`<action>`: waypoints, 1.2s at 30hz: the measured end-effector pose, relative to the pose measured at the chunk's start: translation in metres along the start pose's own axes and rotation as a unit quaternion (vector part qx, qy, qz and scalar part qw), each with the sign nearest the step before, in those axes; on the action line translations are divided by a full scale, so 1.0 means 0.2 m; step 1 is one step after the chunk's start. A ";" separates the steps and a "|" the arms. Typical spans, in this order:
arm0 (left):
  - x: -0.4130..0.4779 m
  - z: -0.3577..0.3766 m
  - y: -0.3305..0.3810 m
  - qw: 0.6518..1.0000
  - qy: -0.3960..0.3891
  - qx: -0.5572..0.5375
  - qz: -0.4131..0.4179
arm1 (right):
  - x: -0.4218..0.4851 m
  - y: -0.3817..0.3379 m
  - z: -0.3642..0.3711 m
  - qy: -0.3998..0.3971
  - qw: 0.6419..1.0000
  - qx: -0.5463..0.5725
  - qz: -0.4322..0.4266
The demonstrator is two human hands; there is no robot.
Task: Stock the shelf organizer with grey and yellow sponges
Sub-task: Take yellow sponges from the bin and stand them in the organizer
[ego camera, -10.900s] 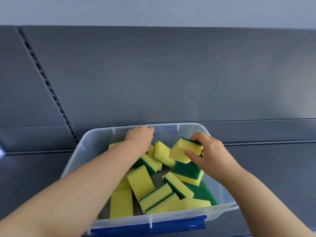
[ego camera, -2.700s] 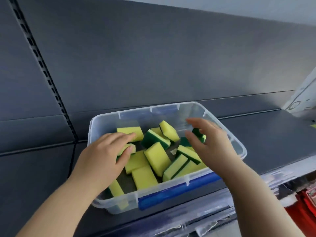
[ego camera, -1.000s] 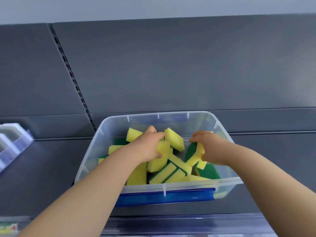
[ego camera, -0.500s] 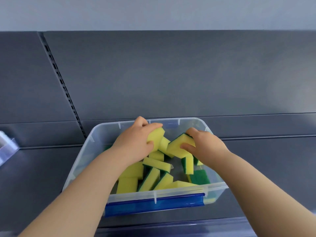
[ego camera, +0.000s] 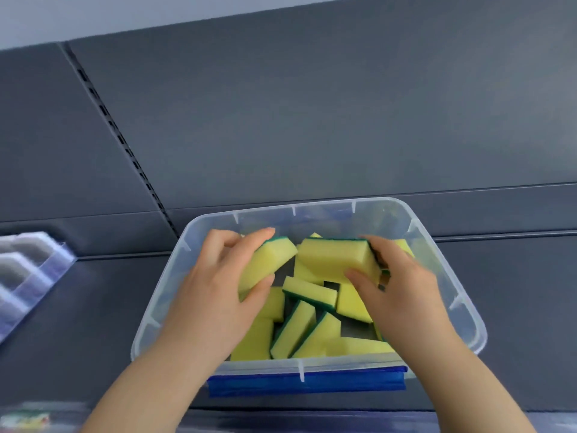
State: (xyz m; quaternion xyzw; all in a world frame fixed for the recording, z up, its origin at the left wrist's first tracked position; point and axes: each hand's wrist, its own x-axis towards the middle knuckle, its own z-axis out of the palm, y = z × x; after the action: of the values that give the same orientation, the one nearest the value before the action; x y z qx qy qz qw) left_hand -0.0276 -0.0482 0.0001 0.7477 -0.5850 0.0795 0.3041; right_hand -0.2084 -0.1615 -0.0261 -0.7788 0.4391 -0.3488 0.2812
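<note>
Person's got a clear bin (ego camera: 462,307) parked on a dark grey shelf (ego camera: 78,323), close to its front edge. Behind it is a grey back panel (ego camera: 312,120) with a slotted upright (ego camera: 125,148). The left hand (ego camera: 218,295) grips a yellow sponge (ego camera: 271,257), and the right hand (ego camera: 402,295) grips a second sponge (ego camera: 334,257), both over the bin. Loose sponges (ego camera: 309,295) lie jumbled inside. The shelf organizer (ego camera: 28,270) sits at the shelf's left edge, well apart from the bin.
</note>
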 end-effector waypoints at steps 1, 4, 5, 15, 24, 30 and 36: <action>-0.02 -0.03 -0.01 1.000 0.009 0.005 0.006 | -0.02 -0.02 0.01 0.005 1.000 0.016 -0.005; -0.09 -0.16 -0.09 0.999 0.031 0.017 0.011 | -0.10 -0.12 0.07 0.031 0.997 0.064 -0.018; -0.12 -0.21 -0.13 0.999 0.042 0.022 0.009 | -0.13 -0.15 0.10 0.034 0.996 0.078 -0.019; -0.78 -0.90 -0.81 0.987 0.132 0.051 -0.080 | -0.61 -0.86 0.71 -0.026 0.985 0.143 -0.092; -1.52 -1.50 -1.47 0.968 0.177 0.076 -0.163 | -1.08 -1.59 1.38 -0.130 0.962 0.183 -0.152; -1.78 -1.73 -1.80 0.950 0.186 0.085 -0.238 | -1.08 -1.90 1.71 -0.172 0.953 0.199 -0.153; -1.80 -1.82 -2.14 0.944 0.177 0.088 -0.263 | -0.95 -2.14 2.05 -0.183 0.951 0.191 -0.161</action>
State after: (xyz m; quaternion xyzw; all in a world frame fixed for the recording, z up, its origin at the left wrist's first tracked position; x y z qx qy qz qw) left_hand 0.3439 0.5047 -0.0329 0.8724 -0.2952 0.1794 0.3458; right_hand 0.2539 0.2547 -0.0104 -0.8214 0.1740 -0.3181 0.4403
